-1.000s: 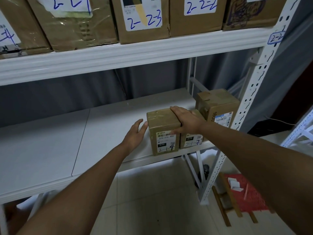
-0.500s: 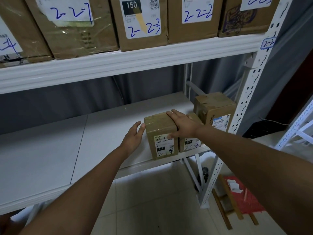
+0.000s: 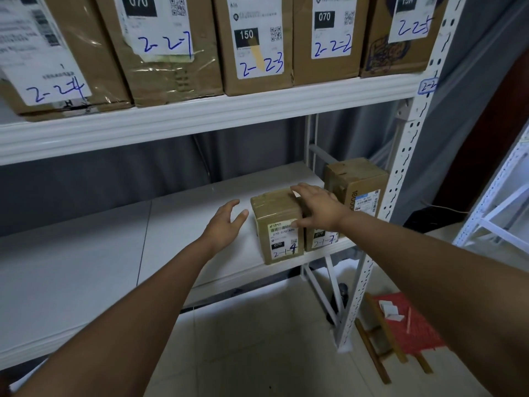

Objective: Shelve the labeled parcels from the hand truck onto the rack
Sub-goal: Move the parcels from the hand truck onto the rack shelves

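Carefully squaring a small parcel point(image 3: 277, 224) on the lower shelf point(image 3: 86, 253): right hand point(image 3: 317, 207) spread flat on top, left hand point(image 3: 226, 224) relaxed, empty, at nine o'clock.

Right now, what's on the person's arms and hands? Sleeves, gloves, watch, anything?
Nothing worn that shows. Left hand and right hand are bare, no gloves, no rings visible. Both forearms are bare to the frame edge: no sleeves, watch, bands or markings in view.

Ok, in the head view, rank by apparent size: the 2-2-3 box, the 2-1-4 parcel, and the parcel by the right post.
1. 2-2-3 box, though cropped at the top.
2-3. 2-1-4 parcel and the post-side parcel look alike; the latter sits farther back, so unsure.
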A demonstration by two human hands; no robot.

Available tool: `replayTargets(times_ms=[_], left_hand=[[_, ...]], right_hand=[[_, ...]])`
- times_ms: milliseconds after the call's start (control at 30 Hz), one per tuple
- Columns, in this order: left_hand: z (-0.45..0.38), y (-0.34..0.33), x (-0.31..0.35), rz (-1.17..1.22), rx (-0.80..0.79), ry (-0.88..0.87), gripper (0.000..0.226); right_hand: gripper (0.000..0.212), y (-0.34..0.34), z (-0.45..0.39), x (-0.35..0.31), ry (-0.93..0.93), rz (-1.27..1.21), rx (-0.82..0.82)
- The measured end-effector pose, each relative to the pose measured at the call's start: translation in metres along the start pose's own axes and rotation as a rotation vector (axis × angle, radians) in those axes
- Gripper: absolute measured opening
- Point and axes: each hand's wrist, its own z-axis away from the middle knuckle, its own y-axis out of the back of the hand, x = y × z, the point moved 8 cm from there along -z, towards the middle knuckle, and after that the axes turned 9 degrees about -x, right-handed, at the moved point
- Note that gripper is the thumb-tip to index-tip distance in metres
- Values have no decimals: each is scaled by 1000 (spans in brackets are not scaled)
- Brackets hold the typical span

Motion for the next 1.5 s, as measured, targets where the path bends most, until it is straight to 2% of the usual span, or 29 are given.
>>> replayTargets(times_ms=[267,467,667,867,1200,1300,1400,1500], left_hand=[[29,-17,27,-140,-60,-165,51],[50,-55,53,-245,-136,-275,52],[68,-115,101,-447,-232,-428,51],[84,-230,149,-534,-406,-471,49],[185,-495,255,-439,-698,-578,46],[210,-557,272,-422,-793,-584,54],[226,-606,282,-453,-877,-600,44],[241,-633,304,-451,-895,-661,42]], right_hand=[[92,-20,65,-9,-103,-9,-2],[91,-51,113,7,-160,-3,-51],[86,-68,175,39,-225,-17,-53],[80,-96,281,119,-370,-100,-101],[78,-151,548,306,-769,-279,-170],[73,-166,612,339,-846,-354,-152],[73,-177,661,360,-905,-400,-119],[76,-192,698,376,-940,-422,-142]])
